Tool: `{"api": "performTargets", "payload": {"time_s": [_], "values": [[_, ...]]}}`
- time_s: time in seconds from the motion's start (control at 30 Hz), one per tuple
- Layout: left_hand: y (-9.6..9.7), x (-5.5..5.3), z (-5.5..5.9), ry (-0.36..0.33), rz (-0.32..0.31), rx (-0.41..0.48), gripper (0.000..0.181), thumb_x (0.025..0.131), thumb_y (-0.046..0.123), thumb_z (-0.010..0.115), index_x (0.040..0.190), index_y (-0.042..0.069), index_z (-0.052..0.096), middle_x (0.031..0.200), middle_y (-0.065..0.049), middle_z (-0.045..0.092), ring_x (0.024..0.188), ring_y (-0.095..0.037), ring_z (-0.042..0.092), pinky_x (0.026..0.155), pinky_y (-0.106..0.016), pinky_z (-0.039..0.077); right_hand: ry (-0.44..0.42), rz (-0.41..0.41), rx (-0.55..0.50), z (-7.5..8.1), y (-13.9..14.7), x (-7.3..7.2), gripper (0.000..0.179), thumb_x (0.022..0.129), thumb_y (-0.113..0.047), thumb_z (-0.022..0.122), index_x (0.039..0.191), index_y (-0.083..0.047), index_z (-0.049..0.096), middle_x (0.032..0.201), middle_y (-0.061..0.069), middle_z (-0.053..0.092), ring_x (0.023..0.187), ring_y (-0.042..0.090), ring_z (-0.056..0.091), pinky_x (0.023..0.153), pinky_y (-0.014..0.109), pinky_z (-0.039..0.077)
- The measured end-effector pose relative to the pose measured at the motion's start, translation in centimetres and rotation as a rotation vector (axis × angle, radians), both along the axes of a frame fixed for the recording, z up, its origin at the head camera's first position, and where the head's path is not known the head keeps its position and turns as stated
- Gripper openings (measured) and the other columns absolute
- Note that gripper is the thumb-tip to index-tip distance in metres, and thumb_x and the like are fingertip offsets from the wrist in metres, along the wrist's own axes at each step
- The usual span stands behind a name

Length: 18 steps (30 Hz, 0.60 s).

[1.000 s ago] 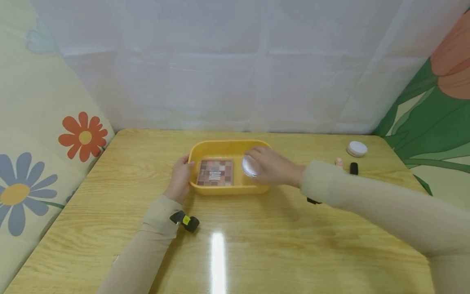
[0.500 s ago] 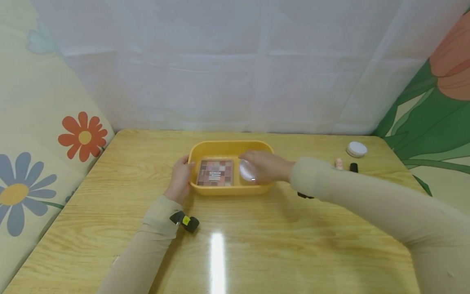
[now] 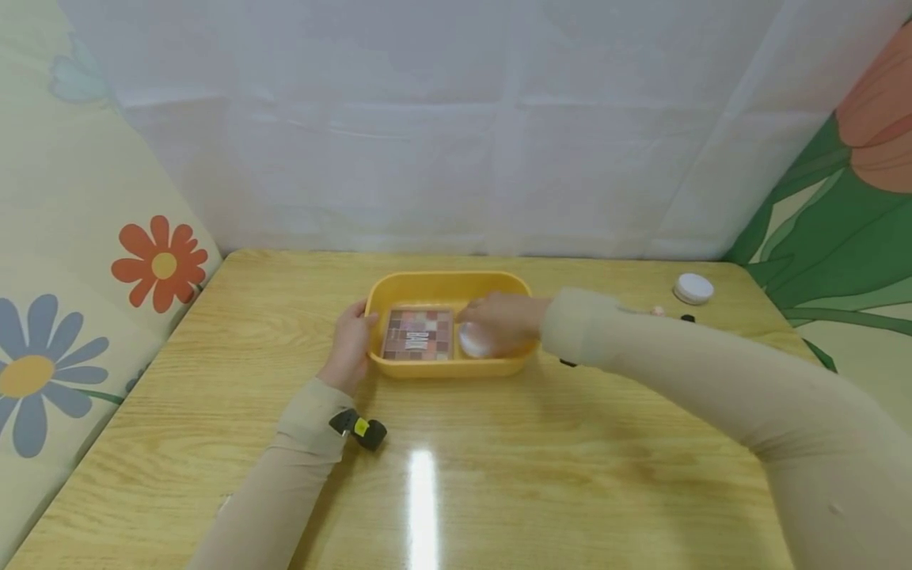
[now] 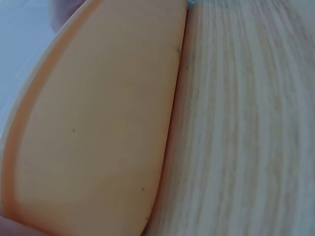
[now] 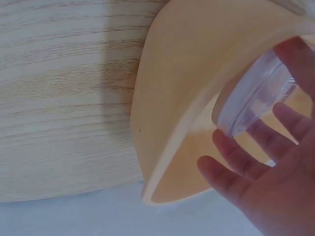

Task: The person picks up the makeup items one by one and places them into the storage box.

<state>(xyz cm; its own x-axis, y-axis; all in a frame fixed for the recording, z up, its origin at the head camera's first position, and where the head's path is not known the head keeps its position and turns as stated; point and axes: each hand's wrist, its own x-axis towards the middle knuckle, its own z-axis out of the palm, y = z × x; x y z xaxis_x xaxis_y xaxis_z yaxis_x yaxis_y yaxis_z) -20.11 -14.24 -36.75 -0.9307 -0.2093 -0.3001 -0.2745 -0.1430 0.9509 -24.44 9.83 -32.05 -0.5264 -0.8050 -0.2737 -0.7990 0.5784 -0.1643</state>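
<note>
Bracing the yellow tray point(image 3: 449, 369) with my left hand point(image 3: 349, 348): thumb hooking over the left rim, fingers lying outside the end wall. Probably steadying it against sliding on the bench point(image 3: 499, 475) while the other side is working.

Right hand point(image 3: 502, 321) is reaching into the tray's right half and gripping the round case point(image 3: 472, 339). Hand is half open, thumb on one edge, some fingertips on the opposite edge, little finger standing clear. Going by the edges likely because the case is too wide and smooth for a palm grip, and the wall is crowding the knuckles. Can't tell whether its underside is touching the tray floor.

Palette point(image 3: 419, 335) is lying flat, lettering up, in the left half. Sitting that far over, it's leaving floor for the case just beside it; can't tell if they're touching.

Outside the tray, the white round tub point(image 3: 693, 289) is sitting far right on the bench. A pink item point(image 3: 657, 311) and a black item point(image 3: 687, 318) are showing only their tops behind my right sleeve point(image 3: 684, 372).
</note>
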Motion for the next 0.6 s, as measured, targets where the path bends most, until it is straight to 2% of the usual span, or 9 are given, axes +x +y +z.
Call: {"api": "performTargets", "payload": {"time_s": [0.2,0.47,0.6], "values": [[0.0,0.0,0.0,-0.008,-0.002,-0.002,0.048,0.103,0.003,0.033,0.150,-0.003,0.026,0.156,-0.017,0.025,0.143,-0.029,0.024,0.117,-0.039,0.022,-0.015,0.017,0.087,0.0,-1.0,-0.2,0.061,0.084,-0.013,0.073,0.140,-0.009,0.049,0.134,0.014,0.055,0.118,0.033,0.054,0.103,0.047,0.043],[0.0,0.0,-0.1,-0.015,-0.005,-0.015,0.048,0.103,0.004,0.033,0.150,-0.002,0.027,0.156,-0.016,0.026,0.143,-0.028,0.024,0.117,-0.039,0.022,0.013,0.024,0.186,-1.2,-2.0,-0.9,0.034,0.095,-0.015,0.054,0.129,-0.012,0.055,0.122,0.009,0.061,0.104,0.027,0.059,0.096,0.042,0.049],[0.0,-0.1,0.0,-0.019,0.008,-0.008,0.048,0.103,0.003,0.033,0.150,-0.003,0.027,0.156,-0.017,0.026,0.142,-0.029,0.025,0.117,-0.039,0.023,-0.010,-0.004,0.202,-1.2,-2.3,-1.0,0.033,0.095,-0.013,0.053,0.129,-0.012,0.054,0.122,0.010,0.062,0.106,0.027,0.059,0.097,0.042,0.048]]}}
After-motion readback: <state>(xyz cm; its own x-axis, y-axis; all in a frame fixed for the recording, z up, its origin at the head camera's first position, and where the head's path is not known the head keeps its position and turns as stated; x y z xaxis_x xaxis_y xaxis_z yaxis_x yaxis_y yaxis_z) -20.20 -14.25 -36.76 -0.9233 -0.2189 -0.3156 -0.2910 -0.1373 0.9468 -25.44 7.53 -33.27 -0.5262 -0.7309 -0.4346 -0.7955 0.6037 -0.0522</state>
